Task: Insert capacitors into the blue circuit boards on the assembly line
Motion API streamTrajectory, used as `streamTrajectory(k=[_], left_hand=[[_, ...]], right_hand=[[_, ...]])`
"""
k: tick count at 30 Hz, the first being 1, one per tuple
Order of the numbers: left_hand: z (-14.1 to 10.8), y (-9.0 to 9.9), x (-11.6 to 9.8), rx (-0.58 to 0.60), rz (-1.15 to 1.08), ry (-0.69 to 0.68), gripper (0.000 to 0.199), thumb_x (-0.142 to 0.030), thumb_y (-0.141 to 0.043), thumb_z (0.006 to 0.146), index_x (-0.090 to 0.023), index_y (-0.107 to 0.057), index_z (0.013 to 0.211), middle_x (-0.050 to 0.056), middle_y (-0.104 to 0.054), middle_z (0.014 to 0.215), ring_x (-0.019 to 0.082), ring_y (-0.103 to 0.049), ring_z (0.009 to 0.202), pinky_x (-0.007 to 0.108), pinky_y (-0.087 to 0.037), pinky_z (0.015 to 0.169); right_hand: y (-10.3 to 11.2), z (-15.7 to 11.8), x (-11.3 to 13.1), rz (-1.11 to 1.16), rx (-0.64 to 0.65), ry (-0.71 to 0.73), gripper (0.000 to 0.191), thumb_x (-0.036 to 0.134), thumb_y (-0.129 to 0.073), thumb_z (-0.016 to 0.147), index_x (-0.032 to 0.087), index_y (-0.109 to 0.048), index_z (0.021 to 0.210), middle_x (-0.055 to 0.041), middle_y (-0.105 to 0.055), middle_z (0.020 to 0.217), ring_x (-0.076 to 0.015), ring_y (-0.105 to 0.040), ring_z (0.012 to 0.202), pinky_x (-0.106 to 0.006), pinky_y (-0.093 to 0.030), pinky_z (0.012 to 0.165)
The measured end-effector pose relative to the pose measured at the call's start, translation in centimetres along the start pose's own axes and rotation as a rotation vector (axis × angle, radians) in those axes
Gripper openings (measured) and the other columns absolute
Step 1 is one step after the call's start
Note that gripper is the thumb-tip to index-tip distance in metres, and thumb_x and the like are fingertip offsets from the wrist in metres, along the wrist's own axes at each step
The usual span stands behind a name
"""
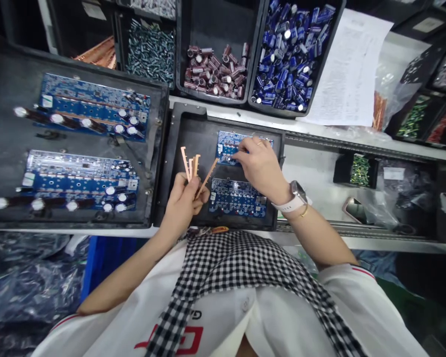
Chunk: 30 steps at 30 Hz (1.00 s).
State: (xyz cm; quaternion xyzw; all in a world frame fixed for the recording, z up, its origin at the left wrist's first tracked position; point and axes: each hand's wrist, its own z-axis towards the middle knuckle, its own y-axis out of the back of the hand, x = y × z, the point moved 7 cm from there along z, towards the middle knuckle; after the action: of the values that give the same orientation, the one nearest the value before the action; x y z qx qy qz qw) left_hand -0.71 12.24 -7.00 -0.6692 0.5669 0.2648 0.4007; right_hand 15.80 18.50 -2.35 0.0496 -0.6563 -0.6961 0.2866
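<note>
My left hand [186, 198] is closed around several thin copper strips [195, 166] with small teeth along their edges; they fan upward from my fingers. My right hand [258, 161] is over the upper blue circuit board [225, 144], its thumb and fingertips pinched together at the board's left part. Whatever may sit in that pinch is hidden by the fingers. Just below lies a second blue circuit board [238, 198], partly beside my left hand. Both boards rest in a black tray [193, 129].
A black tray [7, 144] on the left carries two boards with tall capacitors. Behind stand bins of blue capacitors [288, 59], brown capacitors [215, 72] and small dark green parts [150, 52]. A printed sheet [349, 69], a phone [355, 210] and plastic bags lie right.
</note>
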Motion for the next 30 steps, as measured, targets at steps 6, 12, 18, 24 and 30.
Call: streamTrajectory(k=[6,12,18,24,30], left_hand=[[-2.5,-0.7,-0.6,0.129,0.308,-0.188,0.028,-0.044,-0.059,0.091,-0.022,-0.041,0.094,-0.003,-0.058,0.066,0.010,-0.052,0.048,0.016,-0.036,0.041],[-2.7,1.5,-2.5,-0.069,0.590,-0.428,0.015,-0.032,-0.050,0.097,-0.021,-0.040,0.098,0.004,-0.066,0.095,0.013,-0.063,0.071,0.020,-0.047,0.053],[-2.1,1.7,-2.0,-0.027,0.593,-0.356,0.018,-0.024,-0.061,0.089,-0.020,-0.044,0.088,-0.003,-0.058,0.067,0.011,-0.054,0.060,0.019,-0.039,0.054],[-2.3,1.3,-0.2,0.021,0.340,-0.158,0.024,-0.028,-0.066,0.085,-0.021,-0.043,0.086,-0.004,-0.053,0.062,0.008,-0.044,0.049,0.016,-0.029,0.043],[-2.6,1.5,0.5,0.062,0.266,-0.130,0.025,-0.040,-0.059,0.091,-0.022,-0.041,0.087,-0.006,-0.053,0.057,0.004,-0.031,0.036,0.014,-0.021,0.037]], right_hand=[[3.5,-4.9,6.8,0.166,0.041,0.266,0.028,0.017,-0.041,0.099,0.026,-0.066,0.108,-0.0046,-0.061,0.116,-0.0211,-0.051,0.112,-0.044,-0.039,0.102],[-0.3,-9.1,3.7,0.085,0.026,0.062,0.035,0.010,-0.040,0.096,0.024,-0.065,0.116,-0.0066,-0.066,0.098,-0.0209,-0.053,0.090,-0.040,-0.042,0.089],[-2.5,-9.4,2.4,0.030,0.032,0.022,0.034,0.011,-0.041,0.095,0.023,-0.069,0.112,-0.0062,-0.066,0.091,-0.0211,-0.051,0.089,-0.040,-0.038,0.093],[-3.1,-9.8,2.2,0.054,0.005,-0.007,0.036,0.011,-0.042,0.095,0.025,-0.069,0.114,-0.0056,-0.065,0.091,-0.0206,-0.050,0.089,-0.041,-0.037,0.095],[-2.8,-9.9,2.2,0.049,0.005,-0.025,0.038,0.009,-0.040,0.096,0.025,-0.071,0.111,-0.0062,-0.065,0.093,-0.0212,-0.050,0.092,-0.044,-0.036,0.099]])
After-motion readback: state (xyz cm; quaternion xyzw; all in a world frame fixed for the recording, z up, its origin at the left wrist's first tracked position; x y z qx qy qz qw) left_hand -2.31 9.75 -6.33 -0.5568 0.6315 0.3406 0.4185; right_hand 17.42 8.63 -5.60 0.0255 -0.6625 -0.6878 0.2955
